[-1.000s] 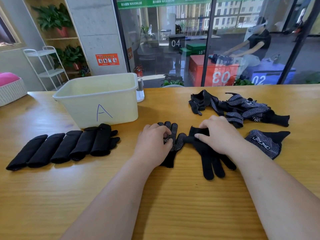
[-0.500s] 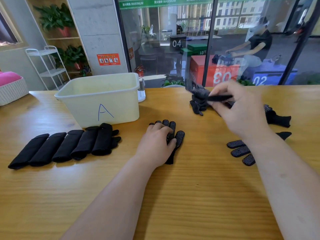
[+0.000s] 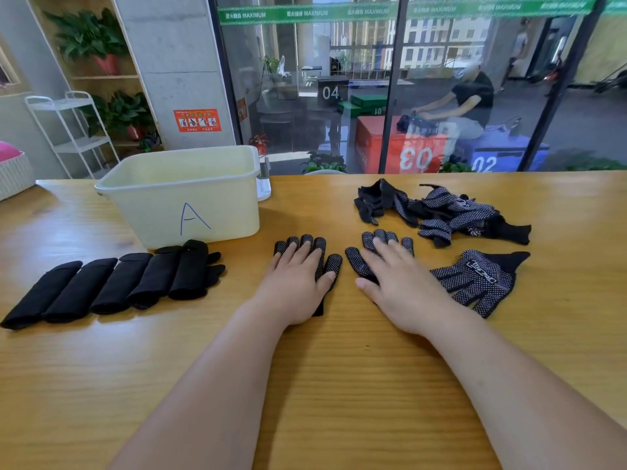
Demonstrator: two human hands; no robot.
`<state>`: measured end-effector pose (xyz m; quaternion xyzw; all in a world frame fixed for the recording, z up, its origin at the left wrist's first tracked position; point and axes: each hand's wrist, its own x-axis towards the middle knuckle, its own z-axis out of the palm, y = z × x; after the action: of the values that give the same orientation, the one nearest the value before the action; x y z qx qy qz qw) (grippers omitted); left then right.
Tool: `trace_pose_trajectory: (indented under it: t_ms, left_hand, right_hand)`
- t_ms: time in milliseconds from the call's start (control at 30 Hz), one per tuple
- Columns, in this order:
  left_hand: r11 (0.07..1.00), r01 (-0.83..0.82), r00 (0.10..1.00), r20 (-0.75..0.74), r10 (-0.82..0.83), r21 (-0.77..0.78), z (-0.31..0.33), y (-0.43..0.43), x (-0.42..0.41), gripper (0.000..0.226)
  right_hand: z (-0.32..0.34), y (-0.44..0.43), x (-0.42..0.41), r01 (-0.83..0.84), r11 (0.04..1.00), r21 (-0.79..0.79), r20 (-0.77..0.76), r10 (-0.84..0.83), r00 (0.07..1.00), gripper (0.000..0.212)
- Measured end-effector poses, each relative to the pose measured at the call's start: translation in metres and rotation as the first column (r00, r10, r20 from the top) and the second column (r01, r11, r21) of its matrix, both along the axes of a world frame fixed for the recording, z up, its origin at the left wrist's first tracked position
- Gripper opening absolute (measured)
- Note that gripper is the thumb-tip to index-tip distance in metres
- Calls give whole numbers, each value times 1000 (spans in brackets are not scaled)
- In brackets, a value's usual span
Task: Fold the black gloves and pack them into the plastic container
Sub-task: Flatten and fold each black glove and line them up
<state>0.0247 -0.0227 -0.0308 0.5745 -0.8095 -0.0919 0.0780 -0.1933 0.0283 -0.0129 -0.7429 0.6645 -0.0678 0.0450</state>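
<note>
My left hand and right hand, fingers straight, each press a glove flat; both gloves' fingers point away from me.

The left hand hides most of the left glove, the right hand most of the right glove.

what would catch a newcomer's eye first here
Two bare hands lie flat at the middle of the light wooden table: the left hand on one black white-dotted glove, the right hand on a second dotted glove. To the left, a row of folded black gloves lies before a pale yellow plastic container marked A. At the far right sits a loose heap of unfolded dotted gloves.
</note>
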Motion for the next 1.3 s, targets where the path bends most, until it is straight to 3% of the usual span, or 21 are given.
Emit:
trace_pose_trajectory:
  t_ms: [100,233,333,400,600,733,900,967,1133,1300]
  left_hand:
    - [999,-21,997,74,19,28,3,3,-3,74]
    - [996,-25,991,136,14,81,6,14,0,75]
    - [998,-50,994,100,46,42,8,25,9,71]
    - [999,-35,996,85,35,-5,8,29,14,69]
    - [999,9,988,155,-17,47,3,23,16,76]
    - [999,-3,988,152,-4,43,3,19,13,76]
    - [995,-29,997,-76,22,-95,11,34,24,68]
    - [998,31,999,-38,-34,-59,15,43,34,71]
    - [996,78,990,112,-82,43,5,54,46,77]
    - [997,49,998,49,-46,-55,3,55,45,74]
  right_hand:
    - [-3,2,3,-9,989,147,-32,14,999,80]
    - [5,36,18,-49,983,175,-30,55,998,77]
    - [8,47,23,-8,999,-47,99,13,995,66]
    - [6,34,20,32,984,-177,105,-14,994,61]
    - [-11,2,20,53,991,126,-79,-43,996,86]
    - [-8,1,21,56,990,133,-99,-43,994,86]
    - [0,21,13,22,999,-46,26,-21,999,81]
    - [4,34,3,-9,998,-62,16,10,1000,79]
    - [-4,46,0,-34,987,154,-84,47,995,87]
    - [-1,46,8,-45,996,70,-46,48,998,84]
